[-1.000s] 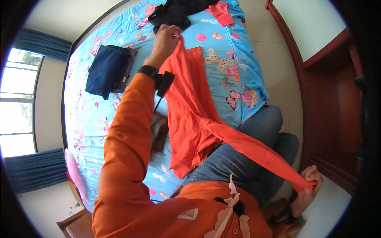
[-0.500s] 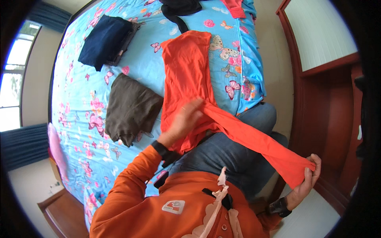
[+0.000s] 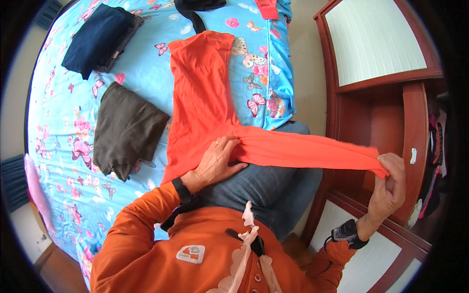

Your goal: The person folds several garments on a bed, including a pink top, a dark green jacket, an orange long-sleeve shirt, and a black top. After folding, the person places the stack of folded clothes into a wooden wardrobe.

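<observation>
A bright red-orange long-sleeved shirt (image 3: 202, 83) lies lengthwise on the bed, its body folded narrow. One sleeve (image 3: 298, 149) stretches out to the right, across my jeans and past the bed's edge. Where that sleeve meets the body, my left hand (image 3: 215, 166) rests flat on the cloth, thumb apart from the fingers. My right hand (image 3: 389, 183) pinches the sleeve's cuff in the air and holds it taut. Left of the shirt sits a folded dark olive garment (image 3: 128, 129).
Folded dark blue jeans (image 3: 100, 39) lie at the far left of the flowered blue bedsheet (image 3: 53, 122). A black garment (image 3: 200, 5) and a coral cloth (image 3: 267, 9) are at the far edge. To the right stands a reddish wooden wardrobe (image 3: 415, 141) with clothes inside.
My right hand has raised the cuff, so the sleeve now runs nearly straight sideways instead of slanting down. My left hand, blurred before, has settled at the sleeve's base. The view has shifted right.
</observation>
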A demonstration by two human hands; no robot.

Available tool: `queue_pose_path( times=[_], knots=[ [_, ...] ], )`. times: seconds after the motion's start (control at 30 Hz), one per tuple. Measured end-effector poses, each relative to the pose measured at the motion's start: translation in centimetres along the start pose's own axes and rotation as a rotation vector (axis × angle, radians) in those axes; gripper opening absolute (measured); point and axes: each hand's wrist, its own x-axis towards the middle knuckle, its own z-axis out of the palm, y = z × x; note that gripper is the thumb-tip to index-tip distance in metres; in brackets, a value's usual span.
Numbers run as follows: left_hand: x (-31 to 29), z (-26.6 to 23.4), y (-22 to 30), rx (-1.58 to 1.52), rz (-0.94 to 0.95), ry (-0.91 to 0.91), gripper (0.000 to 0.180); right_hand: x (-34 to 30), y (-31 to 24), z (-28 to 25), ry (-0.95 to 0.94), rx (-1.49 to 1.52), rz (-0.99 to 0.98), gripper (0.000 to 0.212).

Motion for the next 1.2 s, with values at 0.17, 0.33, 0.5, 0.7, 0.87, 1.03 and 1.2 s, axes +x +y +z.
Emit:
queue_pose_path(
  times=[0.17,0.33,0.5,0.7,0.87,1.03,1.2],
  knots=[
    [1.4,0.8,0.0,0.107,-0.114,0.047,0.050,6.4,-3.8,2.4,-0.051,-0.048,-0.249,0.017],
    [-0.7,-0.6,-2.5,-0.559,-0.300,0.072,0.016,15.3,-5.0,9.0,-0.065,0.109,-0.252,0.023],
    [-2.4,-1.0,-4.1,-1.138,-0.529,0.144,0.015,25.8,-5.1,22.9,0.080,0.098,-0.503,0.042],
    [-2.8,-2.8,-6.3,-1.175,-0.805,-0.008,0.031,16.0,-3.9,31.4,-0.366,0.471,-0.017,0.036],
    [1.9,-11.4,-15.2,-0.633,-0.682,0.228,0.032,1.5,-5.8,32.7,-0.650,0.583,0.123,0.030],
    [15.2,-17.1,-25.0,-0.223,-0.404,0.628,0.039,-2.6,-6.5,33.4,-0.341,0.409,0.143,0.035],
    [22.0,-19.5,-27.0,-0.354,-0.480,0.658,0.024,-3.6,-3.9,34.1,-0.308,0.656,0.682,0.057]
  ],
)
